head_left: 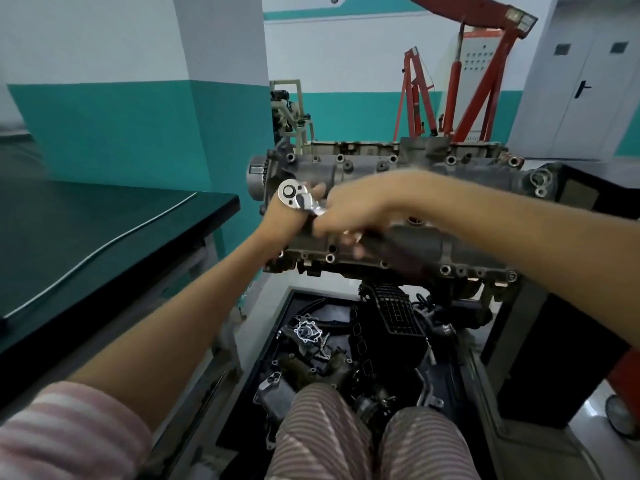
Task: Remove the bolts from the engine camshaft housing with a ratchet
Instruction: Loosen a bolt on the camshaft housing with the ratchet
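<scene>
A: Where do things stand?

B: The camshaft housing (398,188) sits on a stand in the middle of the scene, long side running left to right. The ratchet (300,199) is at its left end, head facing up, handle angled toward the near right. The bolt under the head is hidden, so I cannot tell how far out it is.

A: And the 2 hands?

B: The right hand (349,213) is wrapped around the ratchet handle. The left hand (294,220) reaches in beneath the ratchet head; its fingers are mostly covered, so I cannot tell whether it grips the head or just steadies it.

A: How should this turn be done well?

B: I'd keep the left hand pressing the head squarely down so the socket stays seated, and pull the handle in a flat arc, not upward. A tilted socket could round the bolt.

A: Anything else to mind?

B: Loose parts lie in the black tray (284,306) on the floor below; a freed bolt could drop among them, so catch it by hand.
</scene>
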Action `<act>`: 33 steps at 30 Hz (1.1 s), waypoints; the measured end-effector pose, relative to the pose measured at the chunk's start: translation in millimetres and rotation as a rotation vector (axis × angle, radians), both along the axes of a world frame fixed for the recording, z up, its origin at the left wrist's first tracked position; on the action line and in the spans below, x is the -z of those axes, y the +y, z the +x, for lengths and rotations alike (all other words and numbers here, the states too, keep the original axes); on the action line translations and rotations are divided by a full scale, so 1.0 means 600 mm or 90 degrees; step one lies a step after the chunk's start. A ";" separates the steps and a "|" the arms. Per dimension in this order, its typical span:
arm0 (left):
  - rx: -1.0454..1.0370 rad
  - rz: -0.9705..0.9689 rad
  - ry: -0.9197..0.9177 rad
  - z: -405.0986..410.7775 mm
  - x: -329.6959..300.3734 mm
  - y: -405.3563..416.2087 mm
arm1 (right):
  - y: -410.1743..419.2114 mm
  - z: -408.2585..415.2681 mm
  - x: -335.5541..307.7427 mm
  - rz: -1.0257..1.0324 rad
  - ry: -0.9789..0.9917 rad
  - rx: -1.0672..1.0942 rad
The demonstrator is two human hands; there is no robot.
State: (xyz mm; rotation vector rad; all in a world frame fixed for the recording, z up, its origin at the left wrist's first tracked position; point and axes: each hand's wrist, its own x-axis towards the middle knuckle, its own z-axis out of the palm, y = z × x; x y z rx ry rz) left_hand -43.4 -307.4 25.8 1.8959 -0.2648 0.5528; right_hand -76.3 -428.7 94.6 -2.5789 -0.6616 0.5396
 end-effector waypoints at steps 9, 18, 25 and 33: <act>-0.079 -0.227 0.000 0.021 0.012 -0.027 | 0.006 -0.031 0.060 0.139 -0.069 -0.004; -0.018 -0.023 0.049 0.029 0.009 0.019 | -0.025 0.015 -0.032 -0.256 -0.518 -0.024; -0.062 -0.099 -0.012 0.030 0.020 -0.005 | 0.015 -0.041 0.066 0.272 0.210 -0.012; -0.034 -0.059 0.023 0.033 0.014 0.006 | -0.015 -0.002 -0.007 -0.261 -0.578 0.080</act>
